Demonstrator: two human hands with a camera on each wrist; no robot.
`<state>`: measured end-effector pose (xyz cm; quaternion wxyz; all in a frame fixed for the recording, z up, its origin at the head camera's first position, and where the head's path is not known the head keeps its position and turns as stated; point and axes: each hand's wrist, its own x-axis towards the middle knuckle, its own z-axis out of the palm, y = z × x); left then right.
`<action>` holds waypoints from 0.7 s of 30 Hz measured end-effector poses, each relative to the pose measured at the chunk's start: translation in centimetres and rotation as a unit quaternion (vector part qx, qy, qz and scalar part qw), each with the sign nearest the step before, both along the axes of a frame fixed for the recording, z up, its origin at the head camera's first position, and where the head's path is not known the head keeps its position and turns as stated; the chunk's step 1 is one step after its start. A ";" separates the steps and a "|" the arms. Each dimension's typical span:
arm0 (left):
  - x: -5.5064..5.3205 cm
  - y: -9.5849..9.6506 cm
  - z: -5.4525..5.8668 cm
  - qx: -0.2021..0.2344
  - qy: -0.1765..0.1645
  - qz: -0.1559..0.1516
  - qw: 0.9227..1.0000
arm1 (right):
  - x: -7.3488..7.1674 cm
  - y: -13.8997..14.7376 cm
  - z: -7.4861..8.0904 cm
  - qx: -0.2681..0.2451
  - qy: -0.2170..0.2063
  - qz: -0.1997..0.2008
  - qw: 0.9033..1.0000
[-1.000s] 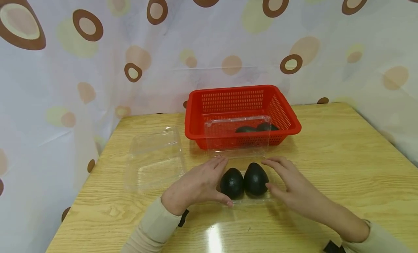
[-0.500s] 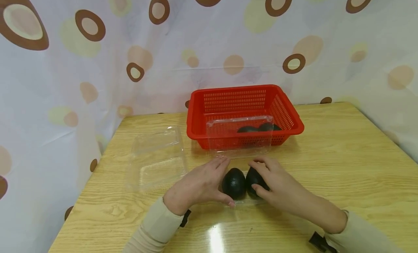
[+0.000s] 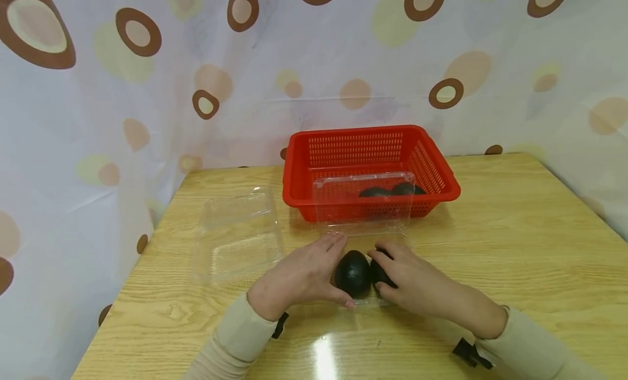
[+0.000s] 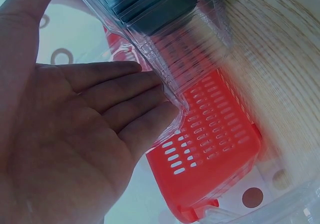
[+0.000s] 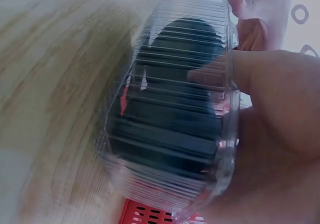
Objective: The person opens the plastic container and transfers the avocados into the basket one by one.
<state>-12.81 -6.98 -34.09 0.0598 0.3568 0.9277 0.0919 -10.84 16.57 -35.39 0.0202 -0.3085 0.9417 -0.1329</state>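
Two dark avocados sit side by side in the tray of a clear plastic clamshell box, its lid [image 3: 363, 222] raised at the back. My left hand [image 3: 301, 276] rests at the box's left side, thumb at the front; in the left wrist view its straight fingers touch the plastic rim. Right beside it is the left avocado [image 3: 353, 275]. My right hand [image 3: 414, 282] grips the right avocado [image 3: 380, 275] from the right, thumb in front and fingers behind, covering much of it. Through the ribbed wall of the box [image 5: 165, 134], the right wrist view shows both dark shapes.
Behind the box stands a red plastic basket [image 3: 294, 173] with more dark avocados [image 3: 375, 192] at its right front. A second clear plastic box [image 3: 240, 233] lies opened out at the left. A patterned cloth [image 3: 314, 58] hangs behind the wooden table [image 3: 515, 227].
My right hand has moved left from beside the right avocado and closed its fingers round it. The left hand stays at the box's left side.
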 end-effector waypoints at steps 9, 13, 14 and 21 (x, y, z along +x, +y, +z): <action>0.0 0.2 0.1 0.000 0.002 -0.005 1.000 | -0.2 0.1 -0.1 0.024 -0.010 0.022 0.999; -0.1 0.1 0.2 -0.005 0.000 -0.010 1.000 | -0.2 0.0 -0.3 0.027 -0.007 0.024 0.999; -0.1 0.0 0.2 -0.008 -0.003 -0.010 1.000 | -0.2 -0.1 -0.3 0.026 -0.007 0.023 0.999; 0.1 -0.3 0.5 -0.015 -0.014 -0.001 1.000 | -0.4 -0.6 -0.6 0.008 -0.038 0.009 0.999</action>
